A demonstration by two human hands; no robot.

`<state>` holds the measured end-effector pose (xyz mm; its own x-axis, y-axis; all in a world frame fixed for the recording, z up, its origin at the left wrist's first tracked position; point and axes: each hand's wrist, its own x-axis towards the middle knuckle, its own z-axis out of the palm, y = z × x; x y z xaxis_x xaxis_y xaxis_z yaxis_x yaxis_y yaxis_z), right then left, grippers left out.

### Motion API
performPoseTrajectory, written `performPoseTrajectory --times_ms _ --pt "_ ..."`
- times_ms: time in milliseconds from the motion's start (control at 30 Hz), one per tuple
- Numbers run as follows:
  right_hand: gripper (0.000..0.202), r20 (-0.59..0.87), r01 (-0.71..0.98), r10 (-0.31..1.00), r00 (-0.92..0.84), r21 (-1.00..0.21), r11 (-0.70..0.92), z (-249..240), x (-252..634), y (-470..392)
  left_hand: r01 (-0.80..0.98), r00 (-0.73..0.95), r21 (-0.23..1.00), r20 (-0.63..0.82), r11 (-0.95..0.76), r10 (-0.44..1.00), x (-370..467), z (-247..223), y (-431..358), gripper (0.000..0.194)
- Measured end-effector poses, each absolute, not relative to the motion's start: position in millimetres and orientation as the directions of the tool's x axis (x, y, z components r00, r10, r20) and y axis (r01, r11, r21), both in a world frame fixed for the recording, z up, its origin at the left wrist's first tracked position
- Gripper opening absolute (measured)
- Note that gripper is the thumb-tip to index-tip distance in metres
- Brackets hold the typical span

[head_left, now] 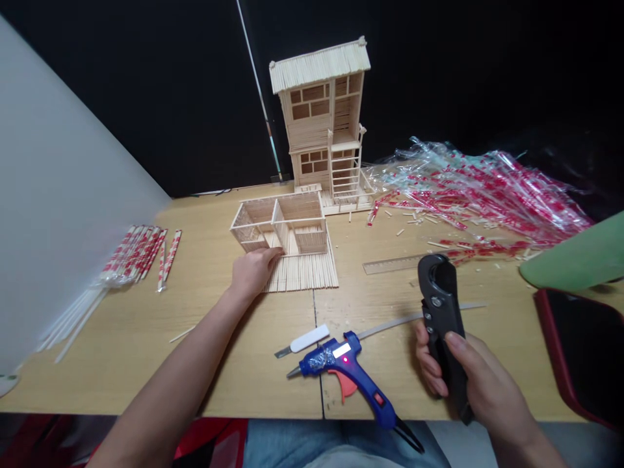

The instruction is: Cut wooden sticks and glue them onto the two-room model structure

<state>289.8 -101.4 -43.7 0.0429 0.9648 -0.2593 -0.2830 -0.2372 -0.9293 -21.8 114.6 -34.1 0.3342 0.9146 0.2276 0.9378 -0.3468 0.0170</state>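
The left hand [253, 272] rested flat, fingers together, on the stick model [292, 250] mid-desk. The right hand [468, 374] gripped a black cutter [442, 318], fingers wrapped round it. The model looked light and fragile, best held by its base.

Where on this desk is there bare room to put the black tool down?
Bare wood lies between the chopstick packs and the left hand, and left of the knife along the near edge. A smaller patch sits between the right hand and the red-edged tablet. Around the wrappers and ruler it is crowded.
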Motion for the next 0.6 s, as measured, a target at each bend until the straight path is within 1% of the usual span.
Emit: performPoseTrajectory --times_ms 133,333,600 --pt "0.038 -0.264 -0.302 0.964 0.024 -0.921 -0.245 -45.6 291.7 -101.2 0.951 0.298 0.003 0.238 -0.308 0.924 -35.5 -28.7 105.1 0.034" --pt "0.041 -0.275 -0.3 0.961 -0.01 -0.916 -0.265 -51.6 295.7 -99.9 0.952 0.305 -0.084 0.156 -0.295 0.939 -45.1 -30.7 88.5 0.039" --pt "0.039 -0.265 -0.301 0.964 0.029 -0.922 -0.245 -44.7 289.7 -100.1 0.943 0.319 -0.136 0.099 -0.305 0.942 -31.5 -32.5 95.0 0.048"
